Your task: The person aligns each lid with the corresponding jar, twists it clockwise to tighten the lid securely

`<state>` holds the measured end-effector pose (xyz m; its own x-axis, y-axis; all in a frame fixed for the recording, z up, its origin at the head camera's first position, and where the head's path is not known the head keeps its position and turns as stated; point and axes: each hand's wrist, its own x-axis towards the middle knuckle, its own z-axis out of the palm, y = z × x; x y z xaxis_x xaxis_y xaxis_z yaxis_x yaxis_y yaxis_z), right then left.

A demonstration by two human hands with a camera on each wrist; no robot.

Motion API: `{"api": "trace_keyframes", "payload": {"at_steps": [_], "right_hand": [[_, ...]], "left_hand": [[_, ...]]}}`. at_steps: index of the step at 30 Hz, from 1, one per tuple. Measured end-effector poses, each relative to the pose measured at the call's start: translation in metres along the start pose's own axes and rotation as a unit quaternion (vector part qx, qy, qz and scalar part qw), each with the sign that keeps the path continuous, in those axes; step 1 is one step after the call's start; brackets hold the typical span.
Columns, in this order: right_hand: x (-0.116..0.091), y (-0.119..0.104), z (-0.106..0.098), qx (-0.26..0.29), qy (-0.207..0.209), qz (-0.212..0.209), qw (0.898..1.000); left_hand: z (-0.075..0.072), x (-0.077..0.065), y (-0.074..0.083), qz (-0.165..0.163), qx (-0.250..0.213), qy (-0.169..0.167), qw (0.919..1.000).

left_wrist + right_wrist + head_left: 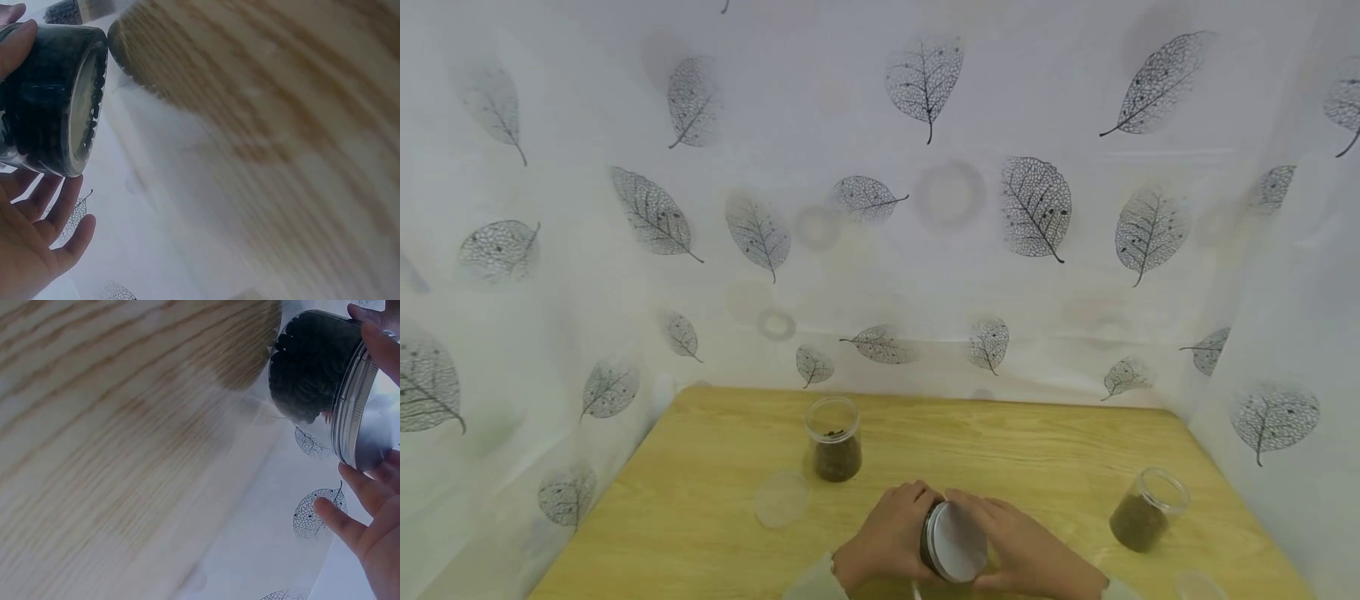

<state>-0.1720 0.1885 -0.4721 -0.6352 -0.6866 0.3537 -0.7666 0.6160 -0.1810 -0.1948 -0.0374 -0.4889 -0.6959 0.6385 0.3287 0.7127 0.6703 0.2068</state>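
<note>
In the head view a clear jar [309, 365], tilted on its side, is held between both hands near the table's front edge. Dark bean-like pieces fill much of it, and its silver lid [961, 546] sits over the mouth. My left hand [891, 533] grips the jar's body, thumb on one side and fingers on the other. Around the lid's rim curl the thumb and fingers of my right hand [1026, 542]. Seen from the left wrist, the jar's base [84, 109] points toward the wooden table. Whether the lid is fully seated cannot be told.
An open jar of dark contents [837, 454] stands at the back left of the wooden table [985, 442], beside a translucent disc [781, 500]. Another open jar [1140, 521] stands at the right, near a second pale disc [1198, 586]. Leaf-patterned sheeting [865, 275] surrounds the table.
</note>
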Motion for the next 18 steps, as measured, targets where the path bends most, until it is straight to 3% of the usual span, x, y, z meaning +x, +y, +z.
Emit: {"api": "trace_keyframes", "payload": {"at_steps": [9,18], "right_hand": [[-0.0001,-0.0031,-0.0002,0.032,-0.018,0.019,0.999],[-0.0012,-0.0029,-0.0003,0.023,-0.008,0.018,1.000]], "left_hand": [[0.0001,-0.0022,0.0020,0.013,0.010,0.022,0.9996],[-0.0028,-0.0018,0.0042,0.010,0.008,0.026,0.9996]]}}
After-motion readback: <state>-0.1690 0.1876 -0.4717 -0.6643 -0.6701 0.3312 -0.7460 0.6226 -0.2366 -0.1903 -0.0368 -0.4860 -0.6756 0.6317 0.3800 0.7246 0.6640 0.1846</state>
